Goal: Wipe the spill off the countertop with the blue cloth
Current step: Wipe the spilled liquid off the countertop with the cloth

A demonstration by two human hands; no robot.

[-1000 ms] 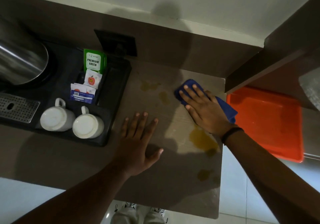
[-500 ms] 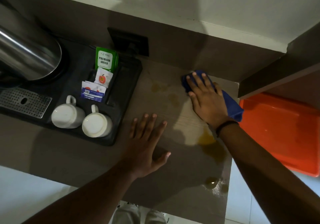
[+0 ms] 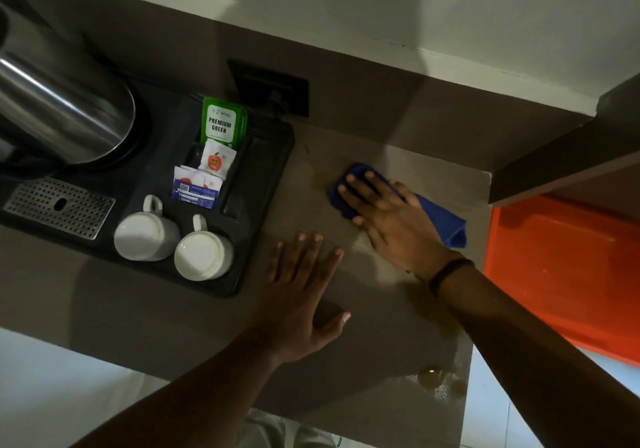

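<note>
The blue cloth (image 3: 445, 221) lies flat on the brown countertop (image 3: 173, 323), and my right hand (image 3: 391, 221) presses on it with fingers spread, covering most of it. A faint yellowish spill patch (image 3: 320, 178) shows just left of the cloth. Another patch (image 3: 433, 312) lies partly under my right forearm, and small drops (image 3: 431, 376) sit near the front right edge. My left hand (image 3: 299, 295) rests flat on the counter, fingers apart, holding nothing.
A black tray (image 3: 256, 240) at the left holds two upturned white mugs (image 3: 204, 255), tea sachets (image 3: 223, 124) and a steel kettle (image 3: 59, 108). An orange tray (image 3: 568, 274) sits lower, to the right of the counter. A black wall socket (image 3: 270, 86) is at the back.
My right hand has slid the cloth leftward over the yellowish patches near the back. My left hand has stayed flat in the same place on the counter.
</note>
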